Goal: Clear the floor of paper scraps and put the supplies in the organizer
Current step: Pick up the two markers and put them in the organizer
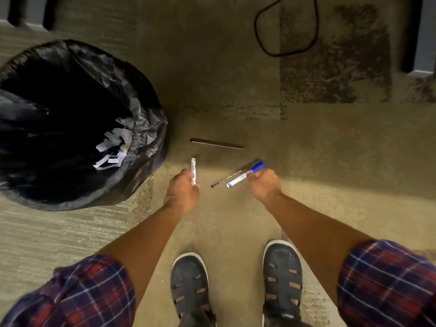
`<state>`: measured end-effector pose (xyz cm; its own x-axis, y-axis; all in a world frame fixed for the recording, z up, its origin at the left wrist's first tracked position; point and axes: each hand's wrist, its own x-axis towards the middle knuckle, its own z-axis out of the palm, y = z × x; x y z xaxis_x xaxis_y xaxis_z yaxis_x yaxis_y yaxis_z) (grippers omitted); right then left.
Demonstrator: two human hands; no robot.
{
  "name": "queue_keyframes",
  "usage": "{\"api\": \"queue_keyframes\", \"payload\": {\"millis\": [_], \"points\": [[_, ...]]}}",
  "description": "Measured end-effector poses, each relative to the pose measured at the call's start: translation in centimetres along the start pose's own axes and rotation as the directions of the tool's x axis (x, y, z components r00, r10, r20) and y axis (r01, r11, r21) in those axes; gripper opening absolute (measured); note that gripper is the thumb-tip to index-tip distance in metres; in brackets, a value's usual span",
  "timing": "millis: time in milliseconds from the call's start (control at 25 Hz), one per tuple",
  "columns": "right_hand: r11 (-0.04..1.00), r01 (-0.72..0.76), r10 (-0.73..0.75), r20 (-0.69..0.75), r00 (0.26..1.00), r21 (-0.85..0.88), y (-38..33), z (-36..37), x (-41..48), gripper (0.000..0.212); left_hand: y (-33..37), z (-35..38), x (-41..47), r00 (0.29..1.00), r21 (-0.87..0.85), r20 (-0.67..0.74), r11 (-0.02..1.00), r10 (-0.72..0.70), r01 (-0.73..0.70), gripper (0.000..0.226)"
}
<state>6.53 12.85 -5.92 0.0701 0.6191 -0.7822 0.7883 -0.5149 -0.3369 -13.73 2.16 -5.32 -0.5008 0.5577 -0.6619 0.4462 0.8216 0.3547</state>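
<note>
Down at the far left of the carpeted floor (pixel 212 79) I see a round bin lined with a black bag (pixel 151 128), its mouth open toward the camera. White paper scraps (pixel 113 147) lie inside it, against the wall nearest the person.

Just right of the bin, the left hand (pixel 182 190) reaches down with its fingers curled around the lower end of a white marker (pixel 193 167). The marker's upper end sticks out past the knuckles and points away from the person.

Beyond the hands, a thin dark strip (pixel 216 143) lies flat on the carpet, apart from everything else. It may be a ruler or a stick; the blur does not let me settle it.

Between the two hands, a slim black pen (pixel 230 177) lies at a slant on the floor. Right beside it is a blue-capped marker (pixel 245 174), at much the same angle. The right hand (pixel 264 185) has its fingers closed around that marker near the blue cap, and the white barrel juts out toward the left hand.

Both forearms are bare, with plaid sleeves pushed up at the bottom corners. Two dark shoes (pixel 190 284) stand on the carpet below the hands. Farther off, at upper right, a black cable (pixel 255 25) loops across the floor.
</note>
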Motion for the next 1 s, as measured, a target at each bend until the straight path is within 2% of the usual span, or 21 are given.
{"api": "queue_keyframes", "payload": {"millis": [120,200,280,480,640,720,880,1000], "points": [[0.977,-0.14,0.146,-0.023,0.989,0.161,0.2,2.3,2.8,0.042,-0.1,1.4,2.6,0.991,-0.007,-0.064,0.993,-0.115,0.115,0.039],[0.969,-0.176,0.184,-0.034,0.982,0.171,0.4,3.5,3.6,0.041,-0.3,2.2,3.8,0.988,0.025,-0.07,0.99,-0.137,0.139,0.045],[0.973,-0.182,0.194,-0.075,0.978,0.14,0.3,4.1,3.7,0.041,-0.5,2.6,4.4,0.99,0.06,-0.074,0.991,-0.116,0.12,0.037],[0.95,-0.213,0.237,-0.084,0.968,0.229,-0.2,3.4,2.4,0.046,-0.7,2.0,3.0,0.996,0.081,-0.034,0.993,-0.083,0.086,0.012],[0.933,-0.133,0.176,-0.101,0.979,0.335,-1.3,1.0,-2.0,0.024,0.1,-0.1,-0.5,0.999,-0.089,-0.006,0.995,-0.038,0.037,0.015],[0.93,-0.112,0.156,-0.1,0.983,0.349,-2.4,-1.1,-5.3,0.022,1.6,-2.2,-3.2,0.998,-0.215,0.037,0.975,-0.041,0.048,0.014],[0.932,-0.091,0.117,-0.055,0.992,0.35,-5.2,-5.7,-11.7,0.018,5.8,-7.2,-9.3,0.971,-0.489,0.239,0.866,0.025,0.099,0.01],[0.915,-0.05,0.067,-0.028,0.997,0.4,-7.7,-9.1,-17.2,0.015,9.8,-11.3,-14.3,0.959,-0.635,0.268,0.765,0.088,0.108,0.013]]}}
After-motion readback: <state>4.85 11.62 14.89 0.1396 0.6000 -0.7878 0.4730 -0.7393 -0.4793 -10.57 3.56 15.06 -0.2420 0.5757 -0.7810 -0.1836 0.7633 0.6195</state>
